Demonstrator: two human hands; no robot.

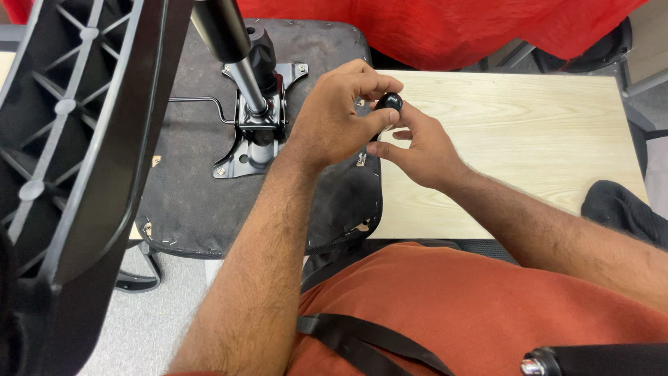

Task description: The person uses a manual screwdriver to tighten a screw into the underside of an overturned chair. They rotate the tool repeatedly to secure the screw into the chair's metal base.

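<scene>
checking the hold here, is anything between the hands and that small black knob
Nothing visible: the left hand and the right hand both have fingertips directly on the black knob, held above the edge of the upturned chair seat beside the wooden board.

A glossy black plastic knob [389,102] sat over a matt pale wood-grain tabletop [529,139]; the seat underside [188,202] wore rough black cloth, its mounting plate [254,136] dull metal.

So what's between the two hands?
In the head view, a small black knob sits pinched between the left hand and the right hand, above the wooden board.
</scene>
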